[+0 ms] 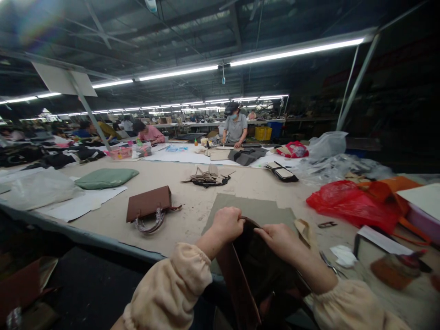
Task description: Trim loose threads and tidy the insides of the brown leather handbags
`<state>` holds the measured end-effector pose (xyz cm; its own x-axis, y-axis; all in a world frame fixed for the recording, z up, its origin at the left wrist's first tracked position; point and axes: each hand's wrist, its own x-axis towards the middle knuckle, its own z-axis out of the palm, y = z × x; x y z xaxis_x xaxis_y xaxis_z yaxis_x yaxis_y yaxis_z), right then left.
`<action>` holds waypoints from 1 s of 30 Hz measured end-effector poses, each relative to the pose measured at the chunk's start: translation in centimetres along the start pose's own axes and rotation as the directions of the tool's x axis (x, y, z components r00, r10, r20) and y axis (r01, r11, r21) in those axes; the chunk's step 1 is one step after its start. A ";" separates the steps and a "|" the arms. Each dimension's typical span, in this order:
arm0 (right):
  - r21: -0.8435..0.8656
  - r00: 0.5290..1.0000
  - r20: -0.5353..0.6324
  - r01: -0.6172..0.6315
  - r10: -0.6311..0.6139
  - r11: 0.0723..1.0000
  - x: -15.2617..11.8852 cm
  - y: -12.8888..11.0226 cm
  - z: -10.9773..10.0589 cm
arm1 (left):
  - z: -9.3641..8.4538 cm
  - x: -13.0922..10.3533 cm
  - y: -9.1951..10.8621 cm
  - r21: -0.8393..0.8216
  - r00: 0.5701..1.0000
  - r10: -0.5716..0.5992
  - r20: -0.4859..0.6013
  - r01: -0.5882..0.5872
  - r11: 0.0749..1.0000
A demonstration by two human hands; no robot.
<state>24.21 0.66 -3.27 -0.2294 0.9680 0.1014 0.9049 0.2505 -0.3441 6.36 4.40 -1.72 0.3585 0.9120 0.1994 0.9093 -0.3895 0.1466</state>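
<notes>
At the table's near edge a brown handbag is held with its mouth towards me, its dark lining showing. My left hand is closed on the bag's rim, thumb and fingers pinching the edge. A short way to the right, my right hand grips the same rim, thumb on top. The bag's lower part runs out of the picture. Beneath and beyond my hands lies a grey-green sheet. Another brown handbag, its handles wrapped in clear plastic, lies on its side to the left.
Small snips, a white crumpled tissue and a glue bottle lie on the right, near a red plastic bag. A green pouch and stacked strips lie farther back. A co-worker stands across the table.
</notes>
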 end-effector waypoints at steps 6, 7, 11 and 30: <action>0.130 0.997 -0.082 0.022 -0.011 0.991 -0.3 0.6 0.1 | 0.1 0.0 0.1 -0.014 0.999 -0.052 -0.011 0.052 0.999; 0.159 0.995 -0.098 0.033 -0.018 0.987 -0.3 0.7 0.1 | 0.1 -0.1 0.2 -0.014 0.998 -0.054 -0.011 0.053 0.998; 0.197 0.982 -0.168 0.119 -0.087 0.973 -0.3 0.6 -0.1 | 0.0 -0.2 0.5 -0.004 0.999 -0.048 -0.009 0.048 0.999; 0.354 0.973 -0.072 0.228 -0.217 0.907 1.1 0.3 0.0 | -0.2 -0.9 -0.3 -0.019 0.998 -0.058 -0.031 0.057 0.998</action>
<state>24.23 1.75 -3.30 -0.3940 0.8871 0.2406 0.6416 0.4528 -0.6191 5.75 3.67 -1.78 0.2987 0.9284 0.2210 0.9241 -0.3393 0.1762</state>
